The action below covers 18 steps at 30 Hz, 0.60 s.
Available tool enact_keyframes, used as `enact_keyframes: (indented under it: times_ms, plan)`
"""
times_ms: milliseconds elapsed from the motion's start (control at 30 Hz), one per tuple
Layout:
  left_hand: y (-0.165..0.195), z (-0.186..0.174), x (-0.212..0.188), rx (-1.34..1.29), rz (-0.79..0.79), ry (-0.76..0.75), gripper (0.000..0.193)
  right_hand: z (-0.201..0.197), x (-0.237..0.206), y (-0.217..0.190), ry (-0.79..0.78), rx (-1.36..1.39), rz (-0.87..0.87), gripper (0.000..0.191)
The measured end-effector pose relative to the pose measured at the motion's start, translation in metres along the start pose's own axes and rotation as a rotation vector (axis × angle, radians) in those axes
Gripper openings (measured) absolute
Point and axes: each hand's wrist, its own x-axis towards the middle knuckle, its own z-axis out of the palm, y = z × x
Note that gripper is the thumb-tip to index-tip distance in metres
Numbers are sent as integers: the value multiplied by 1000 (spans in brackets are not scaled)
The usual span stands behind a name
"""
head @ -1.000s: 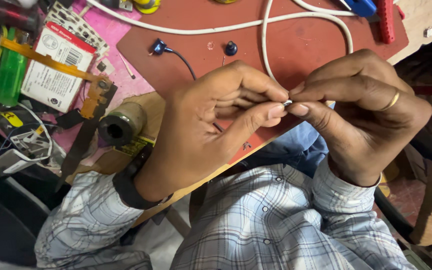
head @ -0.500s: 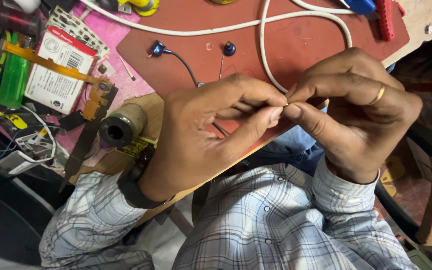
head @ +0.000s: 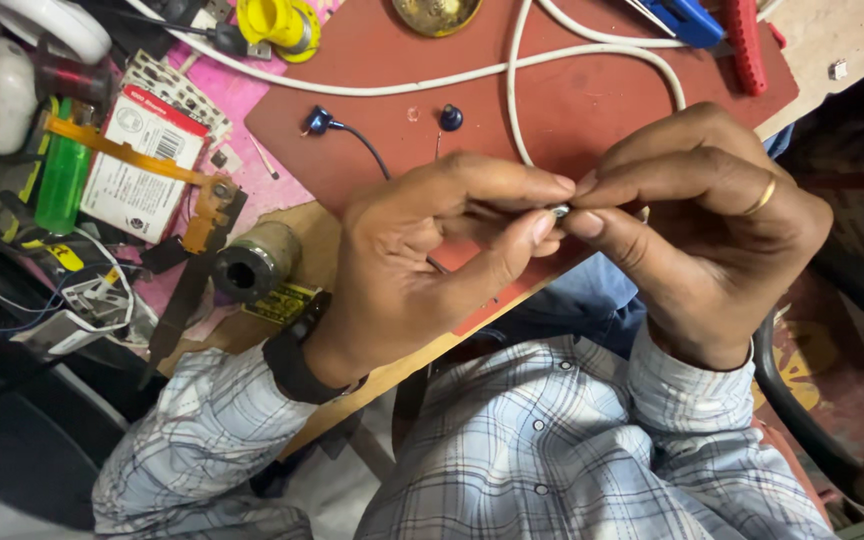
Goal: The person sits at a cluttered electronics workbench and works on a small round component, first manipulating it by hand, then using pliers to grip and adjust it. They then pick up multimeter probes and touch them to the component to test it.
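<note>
Silver and tiny, the metal bit [head: 560,211] sits pinched between both hands, left hand [head: 432,250] and right hand [head: 692,220], above the near edge of the red mat [head: 592,100] on the table. It might slip and drop if either pinch goes loose.

Your left hand [head: 422,250] curls palm-up, thumb and forefinger pinched at the tips; your right hand [head: 702,225] meets it fingertip to fingertip, fingers bent, a ring on one finger; both wrists emerge from checked sleeves, the left wearing a dark band.
</note>
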Motion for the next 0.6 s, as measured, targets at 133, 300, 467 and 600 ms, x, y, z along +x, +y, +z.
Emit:
enact_keyframes:
  times_ms: [133, 300, 467, 600]
  plan:
    - [5, 0, -4, 213, 140, -39, 15, 2, 6, -7, 45, 66, -28, 31]
    - [1, 15, -34, 273, 268, -180, 20, -25, 21, -3, -460, 243, -476, 36]
    - [-18, 25, -58, 316, 292, -295, 17, -46, -37, 5, -452, 178, -402, 26]
    - [-30, 26, -66, 304, 284, -343, 22, -81, -86, -8, -570, -247, -32, 33]
